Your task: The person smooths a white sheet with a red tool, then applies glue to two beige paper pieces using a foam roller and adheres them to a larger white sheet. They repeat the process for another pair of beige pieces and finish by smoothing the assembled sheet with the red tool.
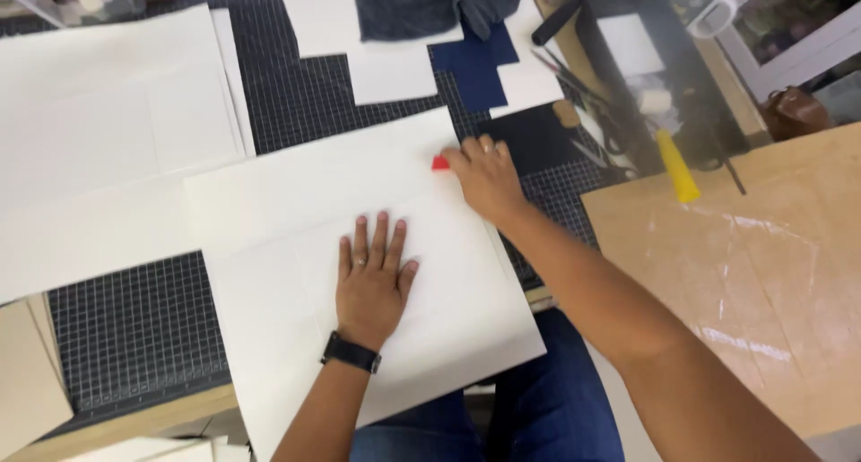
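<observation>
Hands work on white paper sheet (359, 211): left hand (372, 274) flat and released, right hand (484, 177) grasping small red piece (440, 163) at far edge, marking seemingly unfinished.

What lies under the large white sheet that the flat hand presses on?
Under the white sheet lies a black gridded cutting mat, showing around its edges. The left hand lies flat on top. Whatever else the sheet covers cannot be seen.

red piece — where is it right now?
Head view, centre: the small red piece sits under the right hand fingertips, at the white sheet top right edge.
</observation>
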